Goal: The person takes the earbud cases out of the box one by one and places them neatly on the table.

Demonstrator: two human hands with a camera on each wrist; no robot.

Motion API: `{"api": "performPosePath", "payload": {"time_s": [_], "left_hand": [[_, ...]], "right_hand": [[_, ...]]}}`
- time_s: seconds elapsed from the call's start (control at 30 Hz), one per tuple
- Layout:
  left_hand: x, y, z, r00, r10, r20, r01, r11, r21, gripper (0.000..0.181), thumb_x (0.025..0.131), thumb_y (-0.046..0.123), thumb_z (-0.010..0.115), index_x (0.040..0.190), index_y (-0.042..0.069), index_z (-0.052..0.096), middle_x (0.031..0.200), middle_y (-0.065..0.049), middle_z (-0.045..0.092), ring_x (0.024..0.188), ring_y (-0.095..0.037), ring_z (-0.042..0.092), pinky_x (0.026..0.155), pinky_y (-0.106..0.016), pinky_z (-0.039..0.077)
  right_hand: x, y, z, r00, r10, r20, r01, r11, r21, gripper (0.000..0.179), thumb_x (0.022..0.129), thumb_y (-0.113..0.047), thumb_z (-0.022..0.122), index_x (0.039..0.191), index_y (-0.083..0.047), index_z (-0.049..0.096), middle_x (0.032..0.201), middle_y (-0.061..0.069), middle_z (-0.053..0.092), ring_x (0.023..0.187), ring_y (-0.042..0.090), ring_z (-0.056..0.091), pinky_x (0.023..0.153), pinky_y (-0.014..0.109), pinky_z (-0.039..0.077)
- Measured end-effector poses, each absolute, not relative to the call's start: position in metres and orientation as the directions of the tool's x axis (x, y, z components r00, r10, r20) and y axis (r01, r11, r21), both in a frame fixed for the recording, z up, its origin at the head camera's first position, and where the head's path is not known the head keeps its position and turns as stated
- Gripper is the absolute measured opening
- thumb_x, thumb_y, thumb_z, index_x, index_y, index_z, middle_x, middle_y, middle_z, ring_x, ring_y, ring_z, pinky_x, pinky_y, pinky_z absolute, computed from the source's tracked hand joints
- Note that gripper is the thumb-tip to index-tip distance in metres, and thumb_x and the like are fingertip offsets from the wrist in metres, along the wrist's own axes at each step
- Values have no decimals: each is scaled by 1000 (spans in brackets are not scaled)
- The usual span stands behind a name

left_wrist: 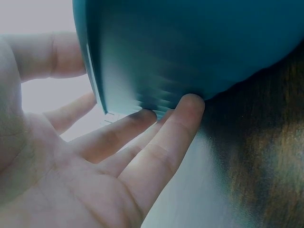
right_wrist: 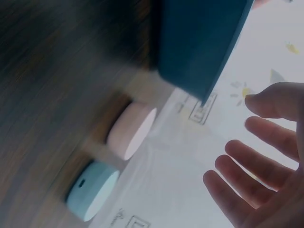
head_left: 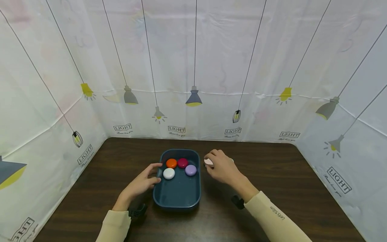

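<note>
In the head view a dark blue bin (head_left: 176, 198) holds several round, smooth cases: orange (head_left: 171, 163), crimson (head_left: 182, 163), lilac (head_left: 190, 170) and white (head_left: 169, 173). My left hand (head_left: 145, 179) touches the bin's left side, and its straight fingers (left_wrist: 166, 142) lie against the outer wall in the left wrist view. Right of the bin, my right hand (head_left: 222, 166) hovers over a pale pink round case (right_wrist: 132, 130). Beside that one is a pale blue-green case (right_wrist: 93, 191) with a small dark slot. The right fingers are spread apart from both cases.
A dark brown wooden table (head_left: 272, 188) lies beneath everything. White sheeting (head_left: 217, 43) printed with hanging lamps encloses its back and both sides. Dark straps sit at both wrists, under pale sleeves (head_left: 275, 215).
</note>
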State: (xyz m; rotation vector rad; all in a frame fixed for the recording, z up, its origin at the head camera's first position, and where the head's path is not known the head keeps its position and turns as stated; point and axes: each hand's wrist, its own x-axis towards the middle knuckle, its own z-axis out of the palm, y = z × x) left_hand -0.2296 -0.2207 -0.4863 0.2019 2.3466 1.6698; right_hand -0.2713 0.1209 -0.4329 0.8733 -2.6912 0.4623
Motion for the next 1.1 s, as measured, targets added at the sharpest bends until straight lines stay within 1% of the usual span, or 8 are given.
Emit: {"api": "performPosePath", "payload": {"time_s": [0.1, 0.33, 0.47, 0.57, 0.73, 1.0, 1.1], "left_hand": [[-230, -220, -486, -958, 257, -127, -35, 335, 942, 59, 100, 11, 59, 155, 14, 37, 154, -22, 39, 128, -36, 53, 97, -53, 52], [-231, -221, -485, -958, 259, -122, -31, 331, 943, 59, 101, 11, 59, 155, 15, 37, 154, -22, 40, 127, -36, 54, 97, -53, 53], [-231, -224, -486, -954, 275, -116, -21, 328, 944, 60, 101, 11, 59, 156, 14, 35, 154, -23, 40, 128, -37, 54, 96, -52, 53], [-231, -225, -486, -952, 282, -114, -16, 326, 945, 60, 101, 11, 59, 156, 13, 35, 154, -23, 40, 127, -37, 54, 96, -51, 53], [-232, -225, -487, -951, 287, -114, -14, 328, 945, 60, 101, 11, 59, 156, 13, 35, 153, -24, 40, 127, -37, 54, 96, -52, 53], [-231, -224, -488, -953, 279, -116, -18, 331, 944, 60, 101, 11, 59, 156, 13, 35, 153, -24, 40, 127, -37, 54, 97, -53, 52], [-231, -223, -488, -952, 284, -117, -17, 330, 944, 59, 101, 11, 58, 156, 13, 35, 153, -24, 40, 127, -37, 54, 96, -53, 53]], "right_hand": [[-267, 114, -430, -754, -544, 368, -636, 744, -203, 22, 89, -17, 75, 110, -10, 72, 112, 7, 65, 104, 27, 59, 82, 42, 56], [-262, 98, -427, -724, -581, 371, -672, 716, -191, 22, 90, -17, 74, 111, -11, 72, 113, 5, 64, 103, 23, 57, 76, 36, 55], [-260, 87, -426, -702, -609, 369, -696, 696, -175, 24, 90, -21, 74, 112, -12, 72, 114, 5, 63, 103, 23, 57, 79, 38, 56], [-259, 79, -425, -693, -626, 358, -710, 680, -185, 26, 90, -22, 74, 113, -11, 72, 115, 5, 64, 104, 24, 57, 83, 40, 55], [-259, 66, -425, -687, -646, 335, -720, 668, -190, 28, 91, -23, 73, 116, -10, 72, 116, 5, 64, 105, 24, 57, 88, 38, 54], [-260, 50, -426, -668, -678, 307, -740, 649, -176, 29, 91, -25, 74, 118, -14, 71, 117, 3, 64, 105, 21, 57, 87, 36, 56], [-260, 45, -427, -666, -690, 283, -743, 649, -165, 30, 93, -26, 72, 120, -13, 70, 119, 3, 63, 106, 21, 57, 87, 35, 56]]}}
